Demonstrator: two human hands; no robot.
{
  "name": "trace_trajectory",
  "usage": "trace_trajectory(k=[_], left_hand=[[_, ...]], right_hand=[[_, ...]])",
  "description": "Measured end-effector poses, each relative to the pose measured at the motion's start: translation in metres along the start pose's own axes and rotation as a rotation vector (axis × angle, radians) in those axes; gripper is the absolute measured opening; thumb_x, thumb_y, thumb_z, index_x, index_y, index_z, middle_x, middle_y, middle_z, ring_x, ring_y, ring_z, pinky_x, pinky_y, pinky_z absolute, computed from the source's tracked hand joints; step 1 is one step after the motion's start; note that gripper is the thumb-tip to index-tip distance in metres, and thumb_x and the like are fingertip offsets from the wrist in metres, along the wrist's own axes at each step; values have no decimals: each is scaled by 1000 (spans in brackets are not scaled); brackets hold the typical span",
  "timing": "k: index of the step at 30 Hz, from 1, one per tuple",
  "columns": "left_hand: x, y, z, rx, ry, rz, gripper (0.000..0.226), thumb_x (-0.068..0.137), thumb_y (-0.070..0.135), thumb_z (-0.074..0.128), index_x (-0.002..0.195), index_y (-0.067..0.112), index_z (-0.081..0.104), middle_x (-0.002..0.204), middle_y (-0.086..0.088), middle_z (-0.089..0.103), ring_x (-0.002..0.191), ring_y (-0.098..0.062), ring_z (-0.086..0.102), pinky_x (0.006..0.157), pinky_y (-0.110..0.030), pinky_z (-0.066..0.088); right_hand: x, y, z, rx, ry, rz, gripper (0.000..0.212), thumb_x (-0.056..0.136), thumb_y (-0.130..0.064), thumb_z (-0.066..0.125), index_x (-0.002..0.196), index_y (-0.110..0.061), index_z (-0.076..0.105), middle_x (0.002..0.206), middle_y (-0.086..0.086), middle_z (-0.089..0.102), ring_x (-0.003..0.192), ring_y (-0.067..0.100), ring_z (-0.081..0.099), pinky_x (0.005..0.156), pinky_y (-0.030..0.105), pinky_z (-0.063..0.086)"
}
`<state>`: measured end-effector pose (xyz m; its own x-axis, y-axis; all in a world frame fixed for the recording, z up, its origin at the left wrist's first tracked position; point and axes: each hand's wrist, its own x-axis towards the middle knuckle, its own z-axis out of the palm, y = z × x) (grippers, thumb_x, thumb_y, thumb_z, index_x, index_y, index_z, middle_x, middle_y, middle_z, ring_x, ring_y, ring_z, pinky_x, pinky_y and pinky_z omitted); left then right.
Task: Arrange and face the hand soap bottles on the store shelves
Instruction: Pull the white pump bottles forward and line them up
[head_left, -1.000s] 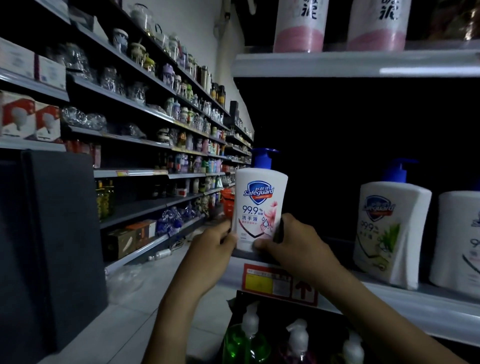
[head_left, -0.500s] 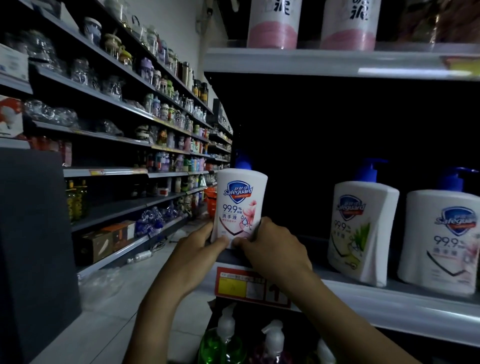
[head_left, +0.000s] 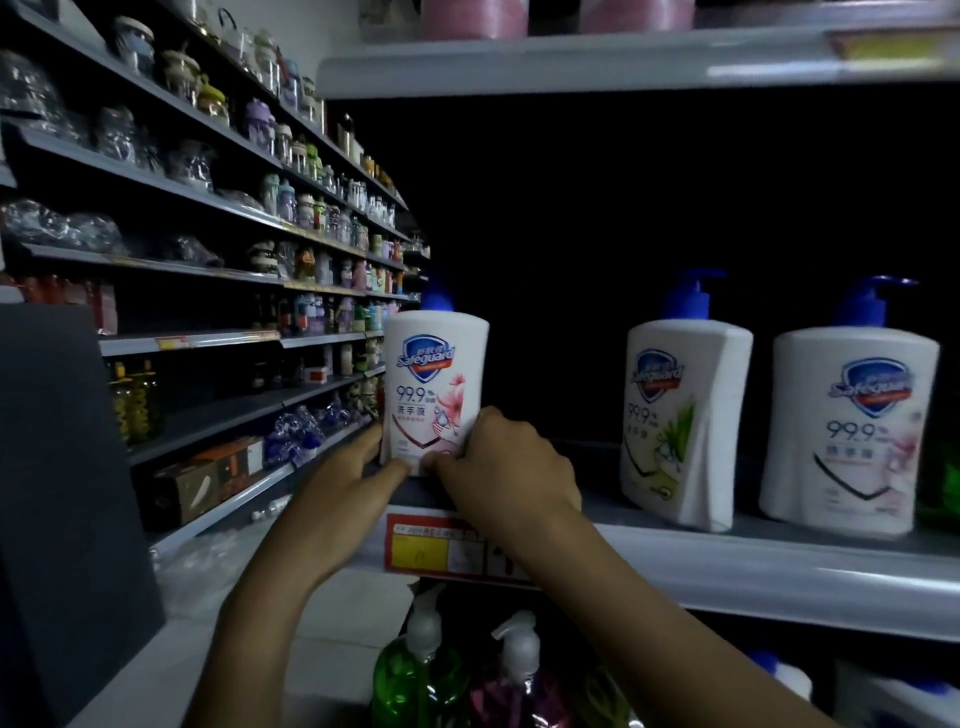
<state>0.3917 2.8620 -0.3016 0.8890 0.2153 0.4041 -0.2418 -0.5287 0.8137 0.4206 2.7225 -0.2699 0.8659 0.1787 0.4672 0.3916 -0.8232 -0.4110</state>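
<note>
soap bottle (head_left: 435, 384) upright on grey shelf (head_left: 727, 561), dim store aisle

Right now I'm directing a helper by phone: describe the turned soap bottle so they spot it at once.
On the grey shelf with the red price tag stand three white, blue-pump bottles. Take the middle bottle: it is angled sideways with a green leaf label, while both neighbours show pink flowers.
</note>
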Motion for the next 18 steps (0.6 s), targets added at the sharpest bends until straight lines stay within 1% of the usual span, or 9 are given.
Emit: trace_trajectory(k=[2,3,6,8,10,11,13,15,18], left_hand=[[-7,10,5,11,120,26,44,94,37,53,133,53,41,129,18,54,108,-9,56,98,-40,43],[-10,16,8,20,237,61,52,94,35,53,141,44,33,133,16,50,111,-10,52,94,-37,42],[-24,44,16,31,519,278,55,93,28,53,144,31,34,128,8,53,103,-7,54,71,-20,41],[-33,61,28,29,486,400,50,93,26,51,141,31,38,119,9,56,97,-5,56,67,-15,41],[-36,70,45,39,377,443,48,93,27,48,140,32,40,116,8,57,101,-9,56,74,-22,48],[-35,73,55,67,322,443,48,93,29,47,141,33,39,116,8,57,103,-10,56,79,-28,51],[-32,74,73,147,225,422,49,95,31,44,143,32,36,122,7,57,108,-13,54,88,-38,49],[-28,75,87,252,149,389,50,96,33,43,145,32,32,131,5,54,114,-16,53,92,-38,47],[-26,77,99,377,149,394,50,97,38,40,146,33,28,136,7,53,114,-18,55,88,-33,47]], right_hand=[[-9,2,-10,87,98,-77,39,87,-45,58,114,-19,49,114,5,62,101,29,62,73,34,48],[-16,5,-17,136,210,-147,35,89,-41,57,116,-20,49,114,4,62,103,27,61,75,36,51],[-46,27,-48,278,605,-302,38,88,-26,60,124,-22,47,118,-1,54,109,16,53,89,33,49],[-62,53,-67,295,759,-287,46,84,-16,64,126,-17,45,119,0,47,107,10,47,93,18,41],[-69,82,-79,280,727,-188,54,82,-11,68,129,-11,41,122,5,41,102,6,40,89,10,36],[-68,93,-82,265,662,-136,60,81,-12,70,132,-10,38,125,8,41,105,8,42,91,15,38],[-64,110,-84,250,521,-63,73,80,-17,74,139,-12,31,131,11,46,115,21,51,96,34,47],[-59,115,-90,282,399,21,77,79,-21,76,139,-17,29,128,8,57,112,24,60,88,39,53],[-48,118,-97,260,232,118,63,76,-27,79,126,-18,41,116,5,64,101,23,64,82,41,57]])
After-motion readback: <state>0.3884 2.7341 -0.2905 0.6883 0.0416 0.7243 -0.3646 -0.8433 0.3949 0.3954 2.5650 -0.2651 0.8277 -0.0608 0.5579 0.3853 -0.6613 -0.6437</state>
